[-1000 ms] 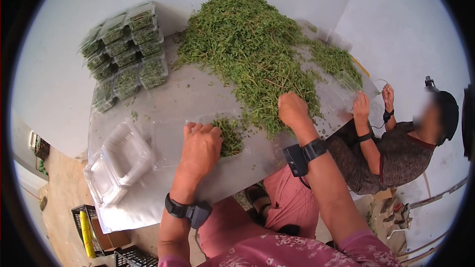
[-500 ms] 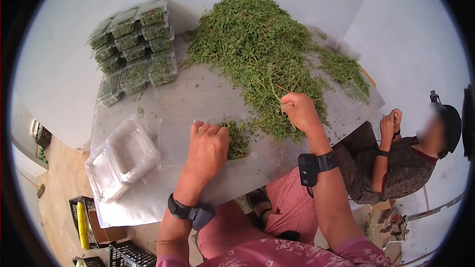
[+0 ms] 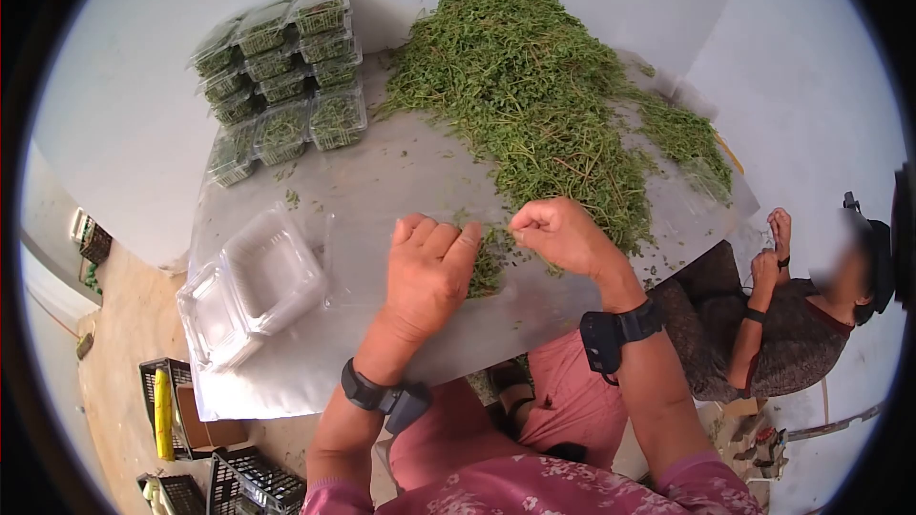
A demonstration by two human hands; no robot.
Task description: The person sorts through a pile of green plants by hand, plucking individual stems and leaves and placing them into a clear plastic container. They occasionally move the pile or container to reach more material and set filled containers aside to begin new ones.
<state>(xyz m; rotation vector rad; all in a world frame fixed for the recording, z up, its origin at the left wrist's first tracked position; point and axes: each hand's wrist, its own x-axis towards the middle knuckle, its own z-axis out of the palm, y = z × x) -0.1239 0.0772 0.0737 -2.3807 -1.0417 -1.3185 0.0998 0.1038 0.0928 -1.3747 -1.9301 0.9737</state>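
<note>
Hands at work on cut green herbs, seen from above. The left hand [image 3: 429,267] lies flat with its fingers straight and together, palm down on a small tuft [image 3: 489,269] of herbs at the near edge of the surface [image 3: 382,181], apparently to pin it in place. The right hand [image 3: 563,234] is curled nearly closed just beside it, fingertips pinching sprigs at the tuft's top. Whether the tuft lies inside a clear tray I cannot tell.

One big loose heap [image 3: 544,95] of the same herbs spreads over the far right of the surface, within reach of the right hand. Filled clear packs [image 3: 286,76] are stacked at the far left corner, likely to keep them apart from the loose greens; about a dozen lids show, the exact count unclear. At least two empty clear trays [image 3: 253,286] sit near the left hand. Each wrist wears one black band. One co-worker [image 3: 773,324] sits at the right.
</note>
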